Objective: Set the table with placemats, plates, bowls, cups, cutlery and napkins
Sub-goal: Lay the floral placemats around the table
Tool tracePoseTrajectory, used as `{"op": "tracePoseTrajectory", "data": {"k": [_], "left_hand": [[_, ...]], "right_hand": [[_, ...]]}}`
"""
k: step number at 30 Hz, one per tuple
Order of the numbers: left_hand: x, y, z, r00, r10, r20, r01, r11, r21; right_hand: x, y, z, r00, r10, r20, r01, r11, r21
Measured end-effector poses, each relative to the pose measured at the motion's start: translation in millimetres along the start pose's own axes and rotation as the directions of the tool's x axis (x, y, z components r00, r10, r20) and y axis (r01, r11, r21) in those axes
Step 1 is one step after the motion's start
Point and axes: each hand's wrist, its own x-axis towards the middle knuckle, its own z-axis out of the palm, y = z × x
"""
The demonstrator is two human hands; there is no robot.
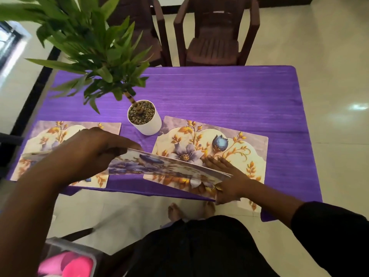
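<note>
Floral placemats point(169, 166) were gripped in the left hand point(93, 154) near the white pot point(147, 124), while the right hand point(225, 176), fingers straight, was pressed onto the placemat right of the pot point(229, 144).

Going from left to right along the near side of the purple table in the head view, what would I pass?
Left floral placemat → left hand, gripping a raised stack of placemats → white pot of the plant → right hand, resting flat on the right floral placemat.
</note>
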Motion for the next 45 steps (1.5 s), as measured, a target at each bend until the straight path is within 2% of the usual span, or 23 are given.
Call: {"op": "tracePoseTrajectory", "data": {"k": [2, 5, 8, 15, 19, 25, 35, 45], "left_hand": [[0, -1, 1, 1.000, -0.010, 0.003, 0.010, 1.000, 0.002], [-3, -1, 0, 1.000, -0.008, 0.000, 0.008, 1.000, 0.000], [-3, 4, -3, 1.000, 0.019, -0.008, -0.019, 1.000, 0.016], [0, 2, 0, 0.999, 0.024, -0.026, -0.022, 0.998, 0.053], [2, 7, -1, 1.000, -0.016, -0.022, 0.017, 1.000, 0.002], [0, 7, -2, 0.999, -0.013, -0.041, 0.012, 0.999, -0.036], [2, 5, -1, 1.000, -0.021, -0.003, 0.021, 1.000, -0.021], [8, 14, -3, 0.999, 0.034, 0.008, -0.034, 0.999, 0.004]], "right_hand": [[3, 6, 3, 1.000, -0.014, 0.024, 0.012, 0.997, 0.072], [1, 3, -4, 0.998, -0.036, 0.054, 0.037, 0.999, -0.013], [-5, 6, -6, 0.996, -0.048, 0.078, 0.045, 0.998, 0.038], [-13, 15, -7, 0.989, -0.074, 0.132, 0.075, 0.997, -0.002], [-16, 18, -8, 0.986, -0.066, 0.154, 0.068, 0.998, -0.008], [-25, 20, 6, 0.992, -0.049, 0.115, 0.055, 0.998, -0.044], [-22, 30, 7, 0.987, -0.078, 0.143, 0.083, 0.996, -0.032], [-19, 22, 8, 0.996, -0.062, 0.070, 0.061, 0.998, 0.019]]}}
